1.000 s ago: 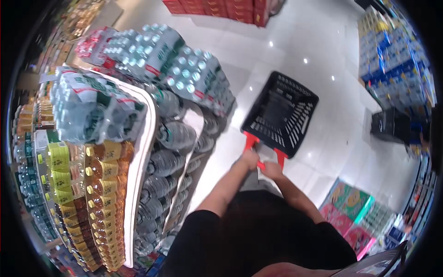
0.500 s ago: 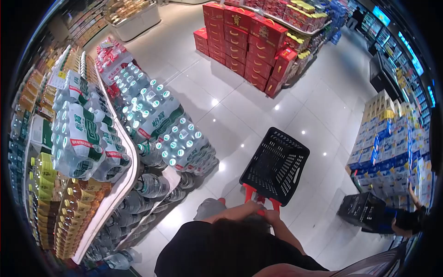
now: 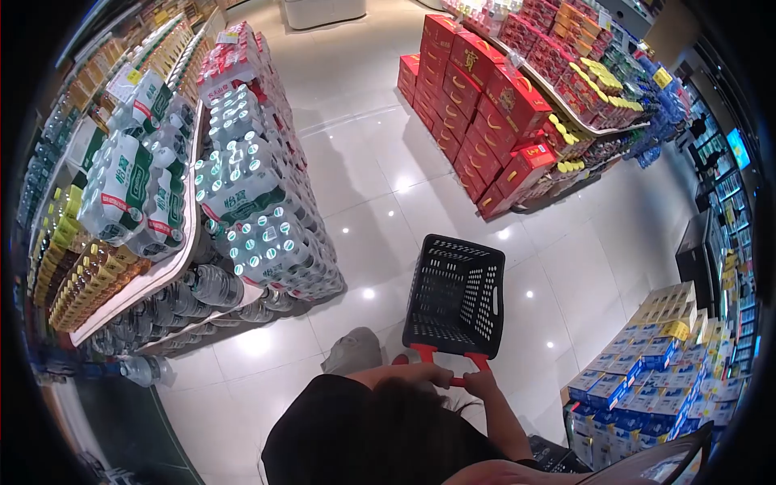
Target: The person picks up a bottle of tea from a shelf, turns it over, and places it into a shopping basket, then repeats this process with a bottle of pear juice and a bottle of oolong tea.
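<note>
Both my hands are closed on the red handle [image 3: 457, 381] of a black shopping basket cart [image 3: 455, 295]. My left hand [image 3: 436, 374] grips the handle's left part, and my right hand [image 3: 478, 383] holds it at the right. Dark hair and a black sleeve hide part of my left arm. The basket stands in front of me, with perforated walls, and nothing can be made out inside it. A grey trouser leg and a reddish shoe tip show beside the cart on the left.
Left of the cart are shrink-wrapped water bottles [image 3: 275, 250] and a curved shelf [image 3: 186, 259]. Stacked red boxes [image 3: 477, 105] stand ahead. Blue and white cartons [image 3: 638, 380] are at the lower right, beside part of another black basket [image 3: 556, 454]. A person [image 3: 699, 129] is far off.
The view has turned and moved forward. The cart appears slightly further left, the red boxes have shifted right, and the person at the lower right has left the view. Both hands still grip the handle.
</note>
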Demonstrator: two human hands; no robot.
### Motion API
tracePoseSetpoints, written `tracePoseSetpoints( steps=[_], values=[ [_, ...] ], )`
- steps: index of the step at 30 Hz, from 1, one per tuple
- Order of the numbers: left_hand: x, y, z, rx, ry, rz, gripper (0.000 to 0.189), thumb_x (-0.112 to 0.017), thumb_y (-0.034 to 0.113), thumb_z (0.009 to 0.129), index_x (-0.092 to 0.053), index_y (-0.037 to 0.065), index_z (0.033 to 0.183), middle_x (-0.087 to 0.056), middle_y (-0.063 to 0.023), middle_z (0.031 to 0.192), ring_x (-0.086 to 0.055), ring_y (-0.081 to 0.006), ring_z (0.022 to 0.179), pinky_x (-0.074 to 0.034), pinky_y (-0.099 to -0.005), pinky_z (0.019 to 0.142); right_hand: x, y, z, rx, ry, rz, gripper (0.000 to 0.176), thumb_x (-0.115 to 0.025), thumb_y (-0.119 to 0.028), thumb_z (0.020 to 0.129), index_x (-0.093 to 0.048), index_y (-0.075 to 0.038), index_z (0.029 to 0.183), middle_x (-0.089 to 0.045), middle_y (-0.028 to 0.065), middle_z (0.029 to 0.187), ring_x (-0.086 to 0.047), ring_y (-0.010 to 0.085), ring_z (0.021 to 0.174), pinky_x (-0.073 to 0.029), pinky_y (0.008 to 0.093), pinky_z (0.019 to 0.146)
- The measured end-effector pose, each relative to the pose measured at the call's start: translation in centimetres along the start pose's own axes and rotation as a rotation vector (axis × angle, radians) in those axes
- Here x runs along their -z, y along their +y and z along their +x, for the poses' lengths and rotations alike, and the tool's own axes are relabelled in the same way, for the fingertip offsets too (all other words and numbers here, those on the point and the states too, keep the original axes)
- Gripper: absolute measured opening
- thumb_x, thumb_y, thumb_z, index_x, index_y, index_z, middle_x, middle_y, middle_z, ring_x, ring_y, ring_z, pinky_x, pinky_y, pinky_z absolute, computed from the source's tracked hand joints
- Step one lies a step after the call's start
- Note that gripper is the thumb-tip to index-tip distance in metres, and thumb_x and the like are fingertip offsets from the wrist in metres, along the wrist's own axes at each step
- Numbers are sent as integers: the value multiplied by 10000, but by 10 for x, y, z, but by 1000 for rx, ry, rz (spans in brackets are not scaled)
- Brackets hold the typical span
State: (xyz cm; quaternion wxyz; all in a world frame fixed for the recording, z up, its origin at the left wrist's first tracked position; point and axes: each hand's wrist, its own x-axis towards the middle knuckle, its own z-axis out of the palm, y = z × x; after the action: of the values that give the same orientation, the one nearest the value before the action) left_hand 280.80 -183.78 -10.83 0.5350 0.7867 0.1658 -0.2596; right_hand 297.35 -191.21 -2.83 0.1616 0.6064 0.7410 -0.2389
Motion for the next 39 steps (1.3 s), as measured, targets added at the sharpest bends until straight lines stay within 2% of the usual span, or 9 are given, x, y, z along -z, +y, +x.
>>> tracePoseSetpoints(
  steps=[10,16,17,20,27,30,34,36,39],
  values=[
    [133,9,61,82,233,20,430,-606,264,831,-505,3,1157,-625,-173,1044,-621,-325,971,-481,-447,825,89,112,115,20,54,-128,143,-557,-234,788,-657,-145,838,-651,61,707,-655,256,690,-504,401,623],
    [244,-33,60,153,448,106,363,-572,264,857,-532,-5,1097,-632,-180,986,-625,-338,929,-483,-455,804,119,136,225,-266,160,-141,344,-688,-429,716,-674,-103,826,-662,75,832,-640,257,832,-440,487,802],
    [262,-43,66,167,485,96,346,-578,267,853,-546,-3,1067,-634,-179,979,-626,-340,924,-488,-454,795,131,135,244,-375,88,-98,378,-718,-442,700,-660,-113,876,-644,67,937,-607,252,965,-373,536,924],
    [327,-70,66,185,549,85,301,-592,270,841,-581,12,994,-638,-172,961,-627,-336,916,-492,-450,787,146,155,308,-428,312,-29,391,-719,-437,699,-649,-96,878,-628,94,950,-595,292,975,-335,610,949],
    [470,-118,76,173,735,62,277,-592,271,842,-600,34,985,-638,-167,945,-622,-338,918,-490,-444,790,258,206,426,-220,289,127,361,-767,-345,658,-622,-94,873,-599,102,971,-549,323,1020,-304,698,913],
    [531,-113,75,243,744,18,288,-587,261,845,-583,29,1016,-629,-171,980,-611,-340,949,-481,-443,814,293,238,475,-140,340,31,396,-841,-291,574,-615,-74,815,-637,109,880,-587,328,945,-351,658,829],
    [595,-125,90,261,745,-13,310,-569,230,850,-541,29,1085,-599,-183,1063,-585,-336,1013,-461,-443,856,338,283,545,-112,203,64,502,-831,-253,597,-634,-128,1041,-647,78,962,-588,273,973,-351,567,908],
    [638,-132,104,289,714,-34,315,-557,204,849,-524,30,1109,-583,-186,1099,-572,-335,1040,-452,-441,874,365,300,577,53,358,154,588,-833,-258,583,-611,-152,1117,-636,74,993,-581,248,972,-337,532,935],
    [702,-159,121,294,771,-91,317,-547,135,824,-509,22,1118,-580,-184,1075,-571,-344,1023,-447,-451,876,428,313,624,119,366,68,471,-792,-266,619,-616,-144,1039,-624,81,980,-571,279,979,-321,560,930]
  ],
)
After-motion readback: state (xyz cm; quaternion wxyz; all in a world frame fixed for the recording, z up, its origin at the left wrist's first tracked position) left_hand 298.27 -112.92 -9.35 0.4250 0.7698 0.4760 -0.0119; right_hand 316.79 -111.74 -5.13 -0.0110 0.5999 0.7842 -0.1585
